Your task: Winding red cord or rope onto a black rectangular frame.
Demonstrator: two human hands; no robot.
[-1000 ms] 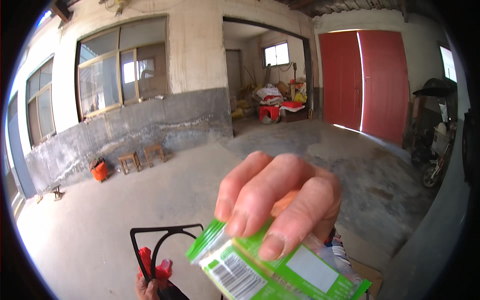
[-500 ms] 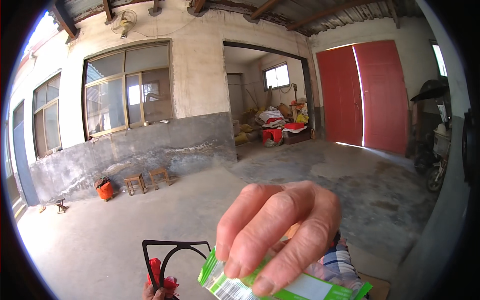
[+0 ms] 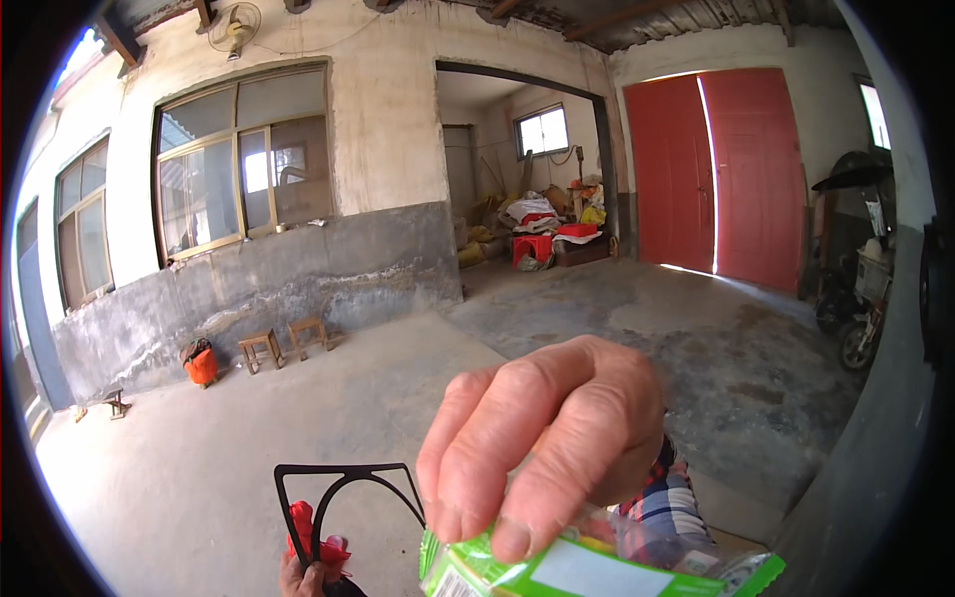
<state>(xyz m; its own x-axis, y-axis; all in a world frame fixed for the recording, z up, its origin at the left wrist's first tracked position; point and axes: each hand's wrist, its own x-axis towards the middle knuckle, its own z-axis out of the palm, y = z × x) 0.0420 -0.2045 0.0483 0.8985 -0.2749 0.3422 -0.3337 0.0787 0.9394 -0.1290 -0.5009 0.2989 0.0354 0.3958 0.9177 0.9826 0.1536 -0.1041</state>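
My right hand (image 3: 547, 438) is large and close in the lower middle, fingers bent down over the top edge of a green-and-clear plastic packet (image 3: 602, 567). The packet has a pale label panel and crimped ends; its lower part is cut off by the picture's edge. The thumb is hidden. A plaid sleeve (image 3: 668, 502) shows behind this hand. At the lower left, my left hand (image 3: 301, 577), only partly in view, grips a thin black frame (image 3: 343, 469) with a curved inner bar. A crumpled red thing (image 3: 300, 525), its kind unclear, sits against the frame at these fingers.
Along the grey lower wall stand two wooden stools (image 3: 261, 350), an orange bucket-like container (image 3: 200, 364) and a small low stool (image 3: 116, 403). A doorway shows piled sacks and cloth (image 3: 537, 214). Red double doors (image 3: 711, 179) stand right, a parked two-wheeler (image 3: 860, 298) beyond them.
The room has shifted slightly up and left in the view. The packet sits a little farther right, its label panel turned more into view. Both hands keep their hold.
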